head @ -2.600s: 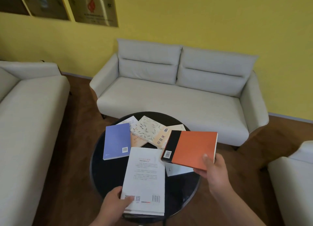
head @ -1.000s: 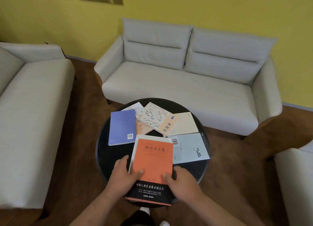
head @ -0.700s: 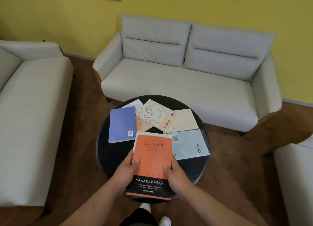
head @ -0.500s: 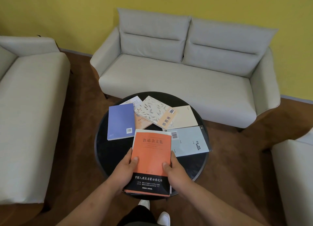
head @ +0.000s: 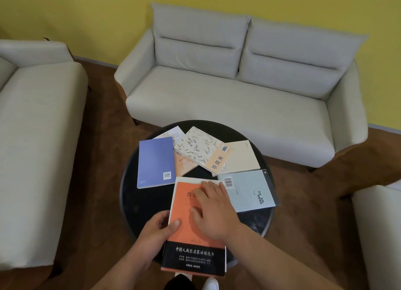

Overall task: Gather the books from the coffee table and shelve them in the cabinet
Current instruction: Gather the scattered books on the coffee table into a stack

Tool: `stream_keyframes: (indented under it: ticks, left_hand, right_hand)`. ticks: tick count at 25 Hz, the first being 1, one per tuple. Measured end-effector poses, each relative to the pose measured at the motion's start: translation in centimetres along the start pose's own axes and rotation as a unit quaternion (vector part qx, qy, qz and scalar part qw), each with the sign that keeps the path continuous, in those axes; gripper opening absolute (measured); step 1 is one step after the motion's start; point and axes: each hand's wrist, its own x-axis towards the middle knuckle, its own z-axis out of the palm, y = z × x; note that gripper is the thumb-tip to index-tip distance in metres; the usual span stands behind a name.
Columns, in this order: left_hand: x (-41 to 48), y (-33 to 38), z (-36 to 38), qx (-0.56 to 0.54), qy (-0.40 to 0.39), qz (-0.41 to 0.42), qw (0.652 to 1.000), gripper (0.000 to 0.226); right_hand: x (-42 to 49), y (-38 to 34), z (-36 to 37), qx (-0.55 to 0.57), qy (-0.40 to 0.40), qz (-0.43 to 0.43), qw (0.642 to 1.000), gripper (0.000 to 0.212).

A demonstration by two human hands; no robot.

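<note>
While the left hand [head: 155, 235] curls round the near left edge of an orange paperback with a black band [head: 186, 205], thumb on the cover, the right hand [head: 213, 211] lies flat on top, fingers straight. The paperback rests on a white-covered book [head: 186, 179] and overhangs the near rim of a round black coffee table [head: 134, 205]. Just to its right lies a pale blue-grey book [head: 249, 192]. Farther back, a violet-blue book [head: 155, 159], a leaf-patterned book [head: 199, 148] and a cream book [head: 244, 157] lie loosely overlapped. A light grey two-seat sofa [head: 238, 94] stands beyond, against a yellow wall [head: 86, 11].
</note>
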Motion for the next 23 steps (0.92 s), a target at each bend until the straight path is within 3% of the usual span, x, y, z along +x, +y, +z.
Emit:
stream_keyframes:
  ticks: [3, 6, 8, 10, 14, 18, 23]
  left_hand:
    - [1.8, 1.0, -1.2, -0.040, 0.019, -0.011, 0.999, 0.034]
    - [6.1, 2.5, -4.3, -0.028, 0.130, -0.004, 0.991, 0.017]
    - [9.7, 3.4, -6.8, 0.036, 0.199, 0.021, 0.979, 0.014]
    - [14.0, 3.7, -9.2, 0.094, 0.238, 0.028, 0.966, 0.026]
    - [20.7, 3.9, -11.3, 0.109, 0.240, -0.053, 0.963, 0.045]
    - [23.3, 3.5, -11.6, 0.129, 0.268, -0.072, 0.952, 0.041]
    - [25.1, 3.1, -12.0, 0.091, 0.290, -0.112, 0.946, 0.080]
  right_hand:
    - [2.0, 1.1, -0.5, 0.039, 0.022, 0.000, 0.999, 0.041]
    - [6.2, 3.8, -1.9, 0.119, 0.018, 0.056, 0.991, 0.031]
    - [10.0, 6.1, -2.8, 0.136, 0.018, 0.106, 0.985, 0.034]
    - [14.1, 8.4, -2.8, 0.115, -0.003, 0.139, 0.984, 0.041]
    - [20.4, 11.7, -2.1, 0.071, -0.036, 0.188, 0.979, 0.049]
    - [23.4, 13.8, -0.9, 0.011, -0.078, 0.216, 0.973, 0.047]
    - [25.3, 14.9, 0.0, -0.011, -0.111, 0.246, 0.963, 0.060]
